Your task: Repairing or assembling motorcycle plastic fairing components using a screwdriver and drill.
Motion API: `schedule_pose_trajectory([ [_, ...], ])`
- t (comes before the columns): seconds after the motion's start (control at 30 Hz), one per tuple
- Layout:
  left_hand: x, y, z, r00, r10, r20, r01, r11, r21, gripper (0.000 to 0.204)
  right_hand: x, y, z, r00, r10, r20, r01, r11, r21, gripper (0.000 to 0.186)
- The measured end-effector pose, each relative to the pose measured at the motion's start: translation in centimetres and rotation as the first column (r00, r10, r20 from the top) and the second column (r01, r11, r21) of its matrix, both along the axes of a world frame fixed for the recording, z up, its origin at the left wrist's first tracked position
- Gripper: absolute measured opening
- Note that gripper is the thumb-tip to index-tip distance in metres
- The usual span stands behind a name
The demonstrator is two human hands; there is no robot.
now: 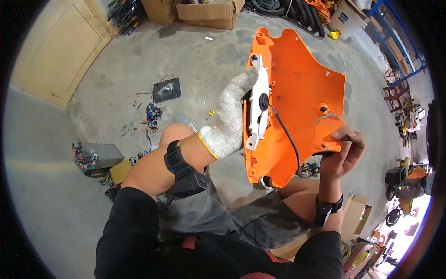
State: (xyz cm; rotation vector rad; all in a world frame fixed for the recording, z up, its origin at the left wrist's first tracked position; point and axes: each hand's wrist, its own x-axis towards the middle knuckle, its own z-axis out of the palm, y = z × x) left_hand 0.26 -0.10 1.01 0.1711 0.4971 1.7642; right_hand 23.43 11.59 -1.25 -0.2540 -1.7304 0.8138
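Observation:
An orange molded plastic panel (302,74) is held up in front of me, its inner side facing me. A white bracket (257,118) with a black round fitting (263,102) sits along its left side, and a black cable hangs from the fitting. My left hand (226,111), in a white knit glove, grips the panel's left edge beside the bracket, fingertips partly hidden. My bare right hand (345,151) is closed on the lower right corner, where a curved grey line, perhaps a crack, crosses the plastic (327,118).
Cardboard boxes (209,14) and tyres lie at the back. A dark square part (166,89), loose wiring and connectors are on the concrete floor (107,65). Wired metal boxes (100,156) are at left, an open carton (355,215) at lower right, stored items along the right side.

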Motion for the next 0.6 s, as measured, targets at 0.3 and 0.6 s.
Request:
schedule_pose_trajectory([
  [0.3,-0.7,-0.4,-1.4,0.995,0.063,-0.075,-0.063,0.998,-0.004,0.048,-0.2,-0.5,0.2,0.996,0.084,0.01,-0.084,0.996,0.007,0.014],
  [0.6,-2.0,-1.2,-1.4,0.994,-0.05,-0.102,0.056,0.997,0.05,0.054,-0.2,-0.9,0.4,0.991,0.126,0.051,-0.125,0.992,-0.018,0.013],
])
